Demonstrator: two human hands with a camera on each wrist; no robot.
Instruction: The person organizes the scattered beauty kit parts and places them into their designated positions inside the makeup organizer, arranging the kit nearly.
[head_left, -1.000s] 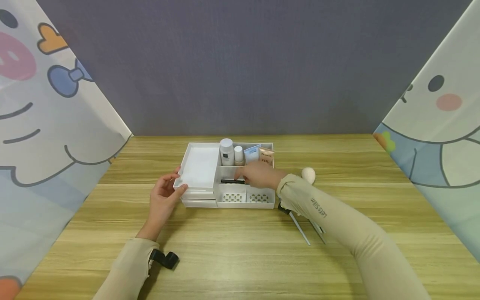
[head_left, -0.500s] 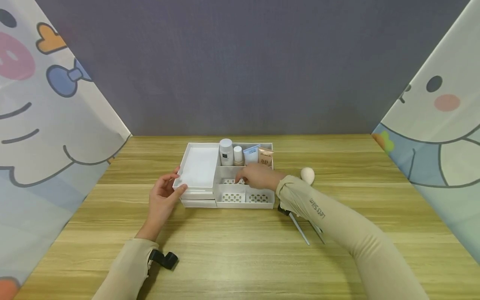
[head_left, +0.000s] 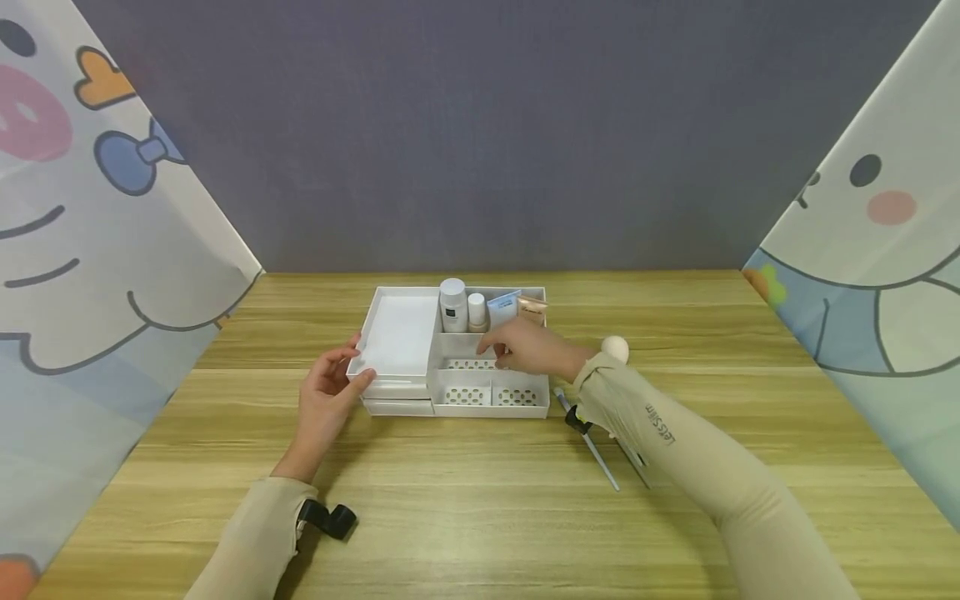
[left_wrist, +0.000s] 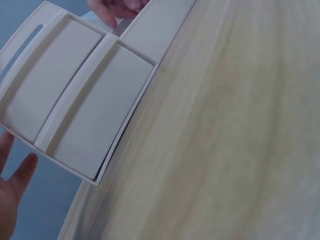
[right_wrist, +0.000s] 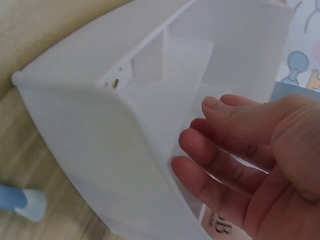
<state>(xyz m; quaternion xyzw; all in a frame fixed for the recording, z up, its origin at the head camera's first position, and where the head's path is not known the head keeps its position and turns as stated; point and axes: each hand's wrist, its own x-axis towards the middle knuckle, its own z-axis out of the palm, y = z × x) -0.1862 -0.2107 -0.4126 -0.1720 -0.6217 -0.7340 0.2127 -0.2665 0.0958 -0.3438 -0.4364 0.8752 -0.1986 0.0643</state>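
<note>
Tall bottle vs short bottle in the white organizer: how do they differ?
Size: the tall bottle is taller and wider than the short bottle.
Color: the tall bottle looks white throughout, while the short bottle shows beige below its white top.
Marking: the tall bottle has a small dark patch on its front; none shows on the short bottle.
Shared: both stand upright side by side at the back of the white organizer.

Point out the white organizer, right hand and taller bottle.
White organizer (head_left: pixel 399 329): head view, bare floor of its top tray.
Right hand (head_left: pixel 527 346): head view, back of the hand.
Taller bottle (head_left: pixel 454 313): head view, body below the cap.
</note>
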